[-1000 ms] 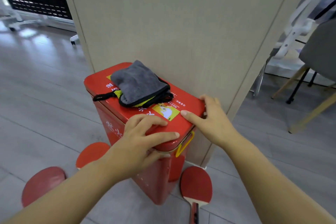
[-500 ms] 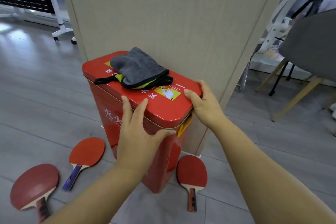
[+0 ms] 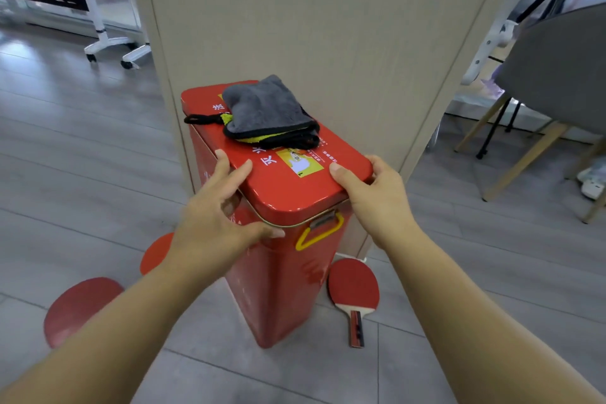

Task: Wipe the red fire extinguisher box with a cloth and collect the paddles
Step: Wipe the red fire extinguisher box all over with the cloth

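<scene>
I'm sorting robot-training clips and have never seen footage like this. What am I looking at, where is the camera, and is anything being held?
No machine here: these are a person's two bare arms, filmed by one wide-angle camera worn on the head, looking forward and down. The left hand lies with spread fingers against the near left corner of a tall red box standing on the floor beside a beige pillar. The right hand grips the right edge of its lid, thumb on top. A folded grey cloth lies on the lid, untouched. Three red paddles lie on the floor: one right of the box, two left of it, partly hidden by the left arm.
</scene>
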